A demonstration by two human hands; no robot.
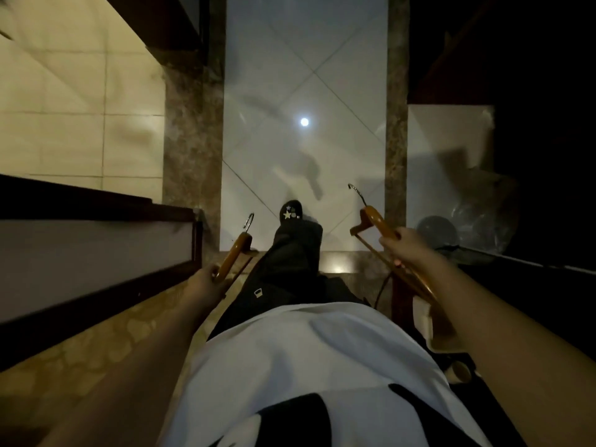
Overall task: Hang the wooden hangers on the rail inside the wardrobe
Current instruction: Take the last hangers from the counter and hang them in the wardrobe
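my left hand (206, 282) was curled round one wooden hanger (235, 253), my right hand (403, 250) gripped a second hanger (377, 224). both hooks pointed forward, i judged to be ready for the rail, which was out of view.

A glossy white tiled floor (306, 75) runs far ahead between two brown marble strips (193, 140), a round light (304, 121) reflected in it. A dark-framed panel (96, 246) lies near left; crumpled clear plastic (480, 217) sits right.
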